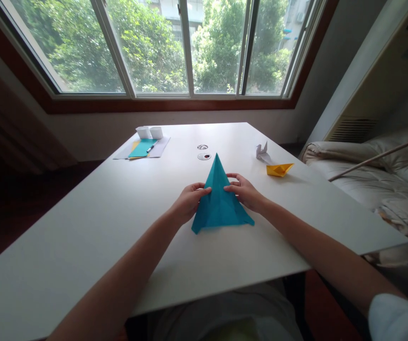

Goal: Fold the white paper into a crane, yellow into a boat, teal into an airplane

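Both hands, left (188,201) and right (243,191), pinch a teal paper triangle (220,201), seemingly creased down its middle.

The setting is a room in a home or a small office, used as a paper-craft workspace. Indicators: 1 white table (83,227) under a wide sliding window (175,47) facing trees and buildings, a cushioned sofa (367,175) at the right, and a wall unit with a vent grille (353,129). Folded paper models (275,163), coloured sheets (142,148) and a pen (150,148) lie on the table.
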